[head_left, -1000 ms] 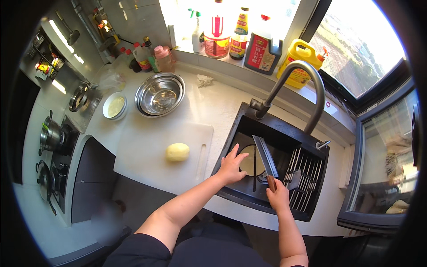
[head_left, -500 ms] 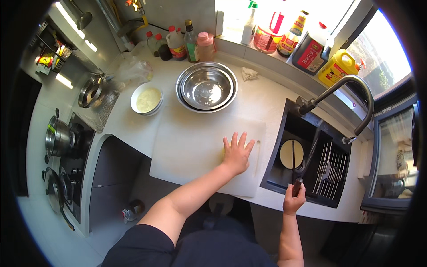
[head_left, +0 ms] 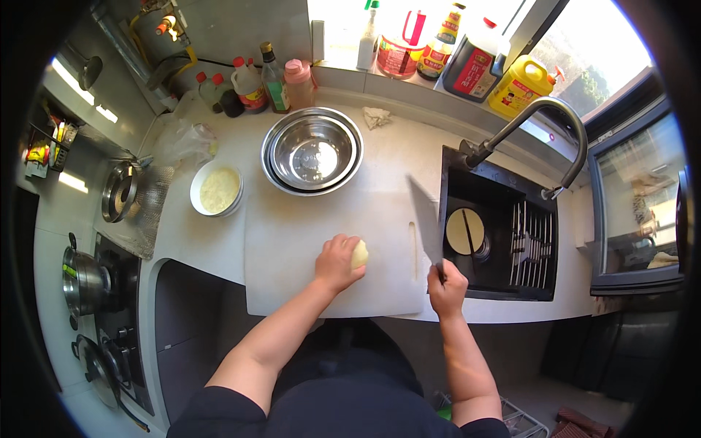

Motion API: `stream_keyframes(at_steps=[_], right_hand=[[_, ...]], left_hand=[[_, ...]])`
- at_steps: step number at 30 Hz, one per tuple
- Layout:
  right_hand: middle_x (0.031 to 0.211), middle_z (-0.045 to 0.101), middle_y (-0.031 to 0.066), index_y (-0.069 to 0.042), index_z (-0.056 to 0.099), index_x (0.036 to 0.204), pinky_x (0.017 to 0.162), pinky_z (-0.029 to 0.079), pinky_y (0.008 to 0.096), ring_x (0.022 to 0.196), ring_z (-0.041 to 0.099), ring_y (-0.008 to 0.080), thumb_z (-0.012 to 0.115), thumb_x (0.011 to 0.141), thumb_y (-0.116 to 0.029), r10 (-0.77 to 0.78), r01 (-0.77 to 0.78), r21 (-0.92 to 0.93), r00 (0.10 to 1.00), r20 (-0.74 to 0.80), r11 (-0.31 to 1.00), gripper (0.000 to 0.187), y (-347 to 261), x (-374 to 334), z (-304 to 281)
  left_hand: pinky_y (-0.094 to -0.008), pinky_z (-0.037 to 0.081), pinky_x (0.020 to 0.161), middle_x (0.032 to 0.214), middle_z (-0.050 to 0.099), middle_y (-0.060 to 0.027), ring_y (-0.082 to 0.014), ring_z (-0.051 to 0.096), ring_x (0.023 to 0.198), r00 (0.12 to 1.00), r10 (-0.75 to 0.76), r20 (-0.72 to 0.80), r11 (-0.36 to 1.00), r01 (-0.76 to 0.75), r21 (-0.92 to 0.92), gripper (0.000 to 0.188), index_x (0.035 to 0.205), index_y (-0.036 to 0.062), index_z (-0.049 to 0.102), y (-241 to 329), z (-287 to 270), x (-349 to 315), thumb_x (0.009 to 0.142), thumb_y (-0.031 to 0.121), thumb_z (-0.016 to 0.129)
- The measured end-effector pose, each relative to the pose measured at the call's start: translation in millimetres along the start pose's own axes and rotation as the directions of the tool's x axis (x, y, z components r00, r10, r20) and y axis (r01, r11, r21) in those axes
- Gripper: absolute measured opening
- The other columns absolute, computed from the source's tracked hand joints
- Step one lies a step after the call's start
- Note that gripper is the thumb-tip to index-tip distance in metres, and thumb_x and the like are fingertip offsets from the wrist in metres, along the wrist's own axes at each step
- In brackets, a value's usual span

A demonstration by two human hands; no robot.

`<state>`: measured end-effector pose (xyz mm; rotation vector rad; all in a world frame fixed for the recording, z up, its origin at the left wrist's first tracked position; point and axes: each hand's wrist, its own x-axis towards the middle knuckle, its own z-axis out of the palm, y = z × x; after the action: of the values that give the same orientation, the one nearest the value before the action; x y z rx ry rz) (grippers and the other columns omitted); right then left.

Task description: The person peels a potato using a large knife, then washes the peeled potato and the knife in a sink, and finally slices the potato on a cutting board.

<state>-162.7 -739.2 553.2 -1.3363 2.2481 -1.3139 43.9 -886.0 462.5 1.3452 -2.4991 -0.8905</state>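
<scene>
Holding a pale potato [head_left: 359, 254] over the white cutting board [head_left: 292, 288], the left hand [head_left: 337, 264] is closing its grip round the far-left side, thumb nearest the body; whether the potato is touching the board cannot be told. The right hand [head_left: 447, 287] is keeping its grip wrapped about the handle of a broad knife [head_left: 425, 219], whose blade is pointing away from the body by the board's right edge, apart from the potato. The step in hand appears to be positioning potato and knife; any cut would be calling for a steady potato and fingertips clear of the edge. Compared with half a second ago, the left hand is no longer lying spread over the potato, and the blade is no longer hanging over the sink [head_left: 464, 274]. Beyond the board, nested steel bowls [head_left: 312, 155] are standing on the counter [head_left: 405, 150].
</scene>
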Motion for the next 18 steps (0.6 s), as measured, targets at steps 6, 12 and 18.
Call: stream_keyframes(at_steps=[6, 12, 18], right_hand=[[0.085, 0.07, 0.0146, -0.011, 0.072, 0.1, 0.069, 0.055, 0.0428, 0.076, 0.067, 0.0344, 0.06, 0.082, -0.015, 0.114, -0.043, -0.216, 0.938, 0.327, 0.976, 0.023, -8.3, -11.4, 37.0], [0.083, 0.069, 0.0157, -0.013, 0.07, 0.101, 0.069, 0.054, 0.0465, 0.073, 0.066, 0.0367, 0.057, 0.083, -0.019, 0.144, -0.011, -0.266, 0.863, 0.485, 0.964, 0.023, -20.0, -17.6, 58.5], [0.078, 0.068, 0.0153, -0.013, 0.07, 0.099, 0.065, 0.054, 0.0452, 0.071, 0.065, 0.0367, 0.06, 0.083, -0.017, 0.182, -0.107, -0.215, 0.912, 0.367, 0.971, 0.019, -30.3, -20.0, 67.3]], left_hand=[[-0.0433, 0.051, 0.088, 0.126, 0.05, -0.0095, -0.0337, 0.052, 0.112, 0.989, -0.149, 0.006, 0.984, 0.147, 0.095, 0.062, 0.123, 0.0151, 0.055, -21.0, -20.1, -37.9, 0.068, 0.032, 0.08], [-0.0431, 0.051, 0.09, 0.132, 0.051, -0.0114, -0.0358, 0.051, 0.114, 0.965, 0.247, -0.092, 0.959, -0.23, 0.168, 0.06, 0.126, 0.0073, 0.055, -18.2, -52.6, -52.2, 0.071, 0.019, 0.076], [-0.0423, 0.051, 0.091, 0.134, 0.051, -0.0129, -0.0392, 0.05, 0.114, 0.933, 0.352, 0.072, 0.898, -0.358, 0.254, 0.065, 0.128, 0.0051, 0.055, 6.2, -60.7, -52.3, 0.066, 0.01, 0.074]])
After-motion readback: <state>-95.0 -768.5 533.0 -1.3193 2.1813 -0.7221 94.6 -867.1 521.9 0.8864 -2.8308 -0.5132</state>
